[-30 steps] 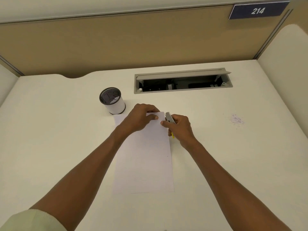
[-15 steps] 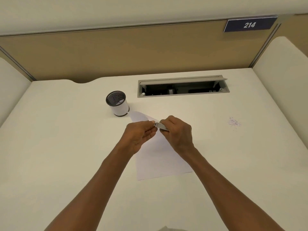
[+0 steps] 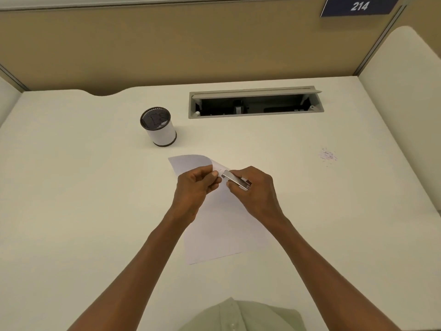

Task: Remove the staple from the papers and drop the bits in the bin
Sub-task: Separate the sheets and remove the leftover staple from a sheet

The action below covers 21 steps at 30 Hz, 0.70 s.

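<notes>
1. While the staple looks not yet pulled (too small to tell), the left hand (image 3: pixel 196 185) pinches the papers (image 3: pixel 222 225) at their top corner.
2. Just right of that corner, the right hand (image 3: pixel 257 189) grips a shiny metal staple remover (image 3: pixel 235 179), its tip at the corner.
3. Beyond the papers stands the bin (image 3: pixel 159 126), a small white cylinder with a dark rim; dropping the bits remains.
4. Thin white sheets curl upward at the lifted corner.

Cream desk (image 3: pixel 71 187) with open cable tray (image 3: pixel 256 102), tan partition (image 3: pixel 167 48), blue "214" sign (image 3: pixel 359 6).
</notes>
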{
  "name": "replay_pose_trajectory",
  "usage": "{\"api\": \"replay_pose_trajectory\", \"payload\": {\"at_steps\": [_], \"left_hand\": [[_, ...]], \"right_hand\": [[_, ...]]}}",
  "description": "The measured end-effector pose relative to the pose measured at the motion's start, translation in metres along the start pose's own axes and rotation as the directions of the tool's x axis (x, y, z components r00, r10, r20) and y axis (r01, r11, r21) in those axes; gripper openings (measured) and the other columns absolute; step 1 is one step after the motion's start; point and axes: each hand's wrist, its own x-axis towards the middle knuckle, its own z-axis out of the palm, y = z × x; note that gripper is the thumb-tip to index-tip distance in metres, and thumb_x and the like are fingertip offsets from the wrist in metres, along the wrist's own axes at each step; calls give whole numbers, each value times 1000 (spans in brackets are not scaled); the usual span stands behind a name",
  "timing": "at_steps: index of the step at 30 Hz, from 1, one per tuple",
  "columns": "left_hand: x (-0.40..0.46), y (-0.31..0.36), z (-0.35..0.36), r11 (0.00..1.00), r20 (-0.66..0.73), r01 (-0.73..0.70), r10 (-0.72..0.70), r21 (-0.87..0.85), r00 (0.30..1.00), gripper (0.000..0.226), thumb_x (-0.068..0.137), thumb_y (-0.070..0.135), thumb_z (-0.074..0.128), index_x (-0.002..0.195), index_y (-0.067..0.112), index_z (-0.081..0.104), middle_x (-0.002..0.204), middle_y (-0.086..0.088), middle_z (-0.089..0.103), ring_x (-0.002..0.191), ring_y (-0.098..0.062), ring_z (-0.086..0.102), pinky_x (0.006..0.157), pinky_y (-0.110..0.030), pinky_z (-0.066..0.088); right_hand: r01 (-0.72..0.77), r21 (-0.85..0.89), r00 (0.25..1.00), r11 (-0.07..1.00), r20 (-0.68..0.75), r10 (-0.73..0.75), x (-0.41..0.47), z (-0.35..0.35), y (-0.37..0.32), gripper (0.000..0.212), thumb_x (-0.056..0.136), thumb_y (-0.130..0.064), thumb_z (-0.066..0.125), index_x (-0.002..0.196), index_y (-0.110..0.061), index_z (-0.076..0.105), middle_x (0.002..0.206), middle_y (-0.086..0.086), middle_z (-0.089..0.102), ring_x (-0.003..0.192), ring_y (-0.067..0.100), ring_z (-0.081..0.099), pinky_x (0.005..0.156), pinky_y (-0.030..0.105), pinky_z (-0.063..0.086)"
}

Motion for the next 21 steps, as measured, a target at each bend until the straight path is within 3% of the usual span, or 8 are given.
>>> {"api": "replay_pose_trajectory", "payload": {"at_steps": [6,15,21], "left_hand": [[-5,-10,3,989,50,-42,35,141,998,19,97,12,63,112,5,73,98,-9,77,94,-22,74,92,-33,58],[-7,-14,11,993,-28,-33,37,116,999,24,96,10,64,116,-1,70,94,-8,78,90,-18,76,85,-26,59],[-9,-15,15,992,-60,-59,67,114,996,14,96,12,64,106,12,75,93,-5,79,88,-16,76,84,-25,59]], "right_hand": [[-24,31,1000,999,9,24,-4,-4,5,15,86,-24,70,100,-23,75,78,-5,67,74,16,59,65,38,48],[-61,35,998,998,33,60,-2,0,15,23,83,-23,72,105,-21,75,84,-4,69,78,14,63,66,38,52],[-57,29,997,998,48,56,0,1,14,23,84,-23,71,106,-22,75,85,-5,70,77,11,62,65,34,51]]}}
